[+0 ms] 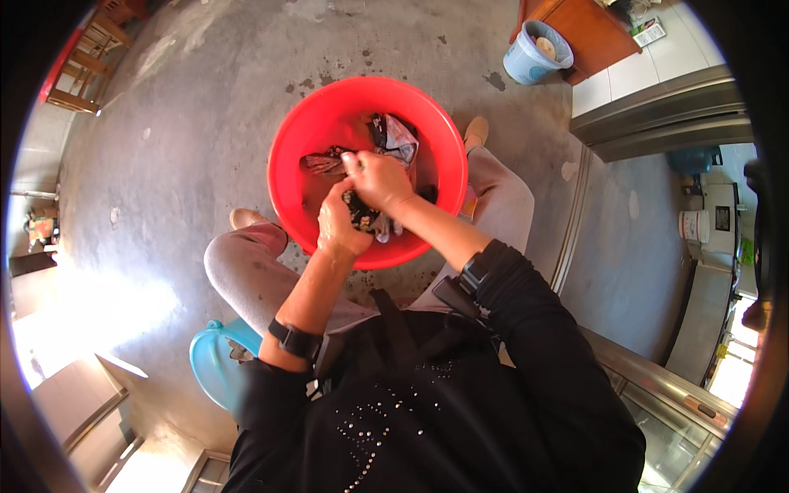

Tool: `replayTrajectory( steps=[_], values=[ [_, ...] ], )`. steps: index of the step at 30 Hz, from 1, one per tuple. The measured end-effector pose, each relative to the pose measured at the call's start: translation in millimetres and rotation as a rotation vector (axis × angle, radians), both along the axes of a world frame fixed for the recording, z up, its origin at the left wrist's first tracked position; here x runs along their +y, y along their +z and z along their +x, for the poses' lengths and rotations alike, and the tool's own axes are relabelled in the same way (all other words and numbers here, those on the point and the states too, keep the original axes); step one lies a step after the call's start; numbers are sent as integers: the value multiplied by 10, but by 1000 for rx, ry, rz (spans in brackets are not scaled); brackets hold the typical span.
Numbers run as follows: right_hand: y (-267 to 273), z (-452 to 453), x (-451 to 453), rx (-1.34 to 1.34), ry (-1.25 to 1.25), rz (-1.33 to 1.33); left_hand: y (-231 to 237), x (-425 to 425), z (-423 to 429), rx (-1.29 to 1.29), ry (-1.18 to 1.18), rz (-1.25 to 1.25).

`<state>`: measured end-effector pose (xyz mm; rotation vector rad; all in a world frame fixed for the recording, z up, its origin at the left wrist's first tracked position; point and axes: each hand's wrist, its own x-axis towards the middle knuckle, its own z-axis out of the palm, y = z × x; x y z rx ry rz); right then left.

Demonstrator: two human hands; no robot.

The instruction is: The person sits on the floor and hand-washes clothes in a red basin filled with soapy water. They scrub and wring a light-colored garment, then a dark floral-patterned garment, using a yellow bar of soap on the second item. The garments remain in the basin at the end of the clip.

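Between my knees stands a red plastic basin (290,132), with water in it and a wet, dark floral-patterned cloth (360,212). My left hand (341,219) is wet and grips a bunched part of that cloth. Just above it, my right hand (381,179) closes in a fist on the same cloth, close to the left thumb. A strip of the fabric sticks out to the left of the fists. Grey and dark patterned fabric (397,138) lies bunched at the basin's far right side; whether it belongs to the same piece is hidden by my hands.
Wet spots mark the concrete floor (203,123). A light blue bucket (531,65) stands far right beside a wooden cabinet (592,37). A turquoise basin (216,363) sits at my left hip. A metal sliding-door track (570,222) crosses the floor at right. A wooden stool (86,65) is far left.
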<state>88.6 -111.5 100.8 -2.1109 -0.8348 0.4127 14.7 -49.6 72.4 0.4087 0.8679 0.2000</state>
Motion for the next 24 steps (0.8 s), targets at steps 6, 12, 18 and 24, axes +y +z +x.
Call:
replayTrajectory(
  steps=[6, 12, 18, 24],
  values=[
    [-329, 657, -193, 490, 141, 183, 467, 131, -29, -248, -310, 83],
    [-50, 762, -470, 758, 424, -39, 375, 418, -161, -187, -461, 292],
    [-244, 787, -709, 612, 479, -238, 316, 454, -185, -267, -146, 330],
    [-292, 829, -629, 920, 247, 422, 229, 383, -139, -181, 4, 279]
  ],
)
